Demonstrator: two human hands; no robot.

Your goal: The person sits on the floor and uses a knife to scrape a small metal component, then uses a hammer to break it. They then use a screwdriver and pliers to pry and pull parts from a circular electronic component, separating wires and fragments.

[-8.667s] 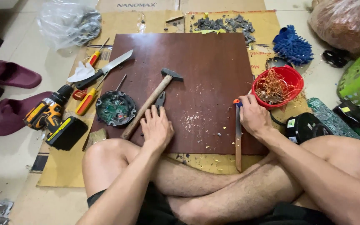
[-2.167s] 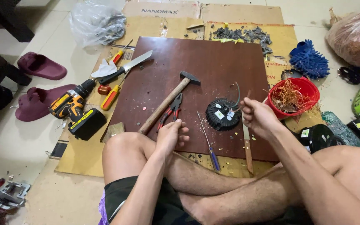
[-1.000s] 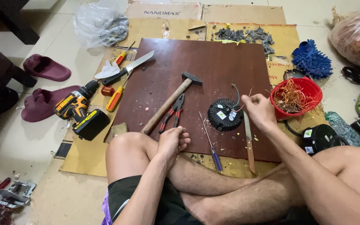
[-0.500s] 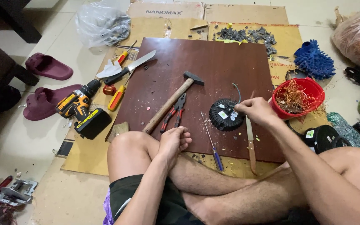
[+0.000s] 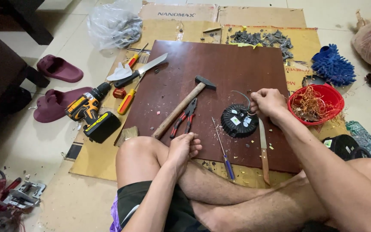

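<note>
Pinched in the right hand point(image 5: 269, 103), a wire on the round black part point(image 5: 238, 121) is being held; the left hand point(image 5: 184, 148) is resting empty. Being nearby, the knife point(image 5: 263, 148) risks being brushed.

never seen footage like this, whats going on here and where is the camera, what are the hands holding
The one view comes from a camera on the person's head, looking down at their own crossed legs and bare hands. They sit on the floor at a brown board. The right hand pinches a wire on a round black part. The left hand rests on the knee, holding nothing. On the board lie a hammer, red-handled pliers, a blue-handled screwdriver and a knife. A red bowl of copper wire sits at the right.
</note>
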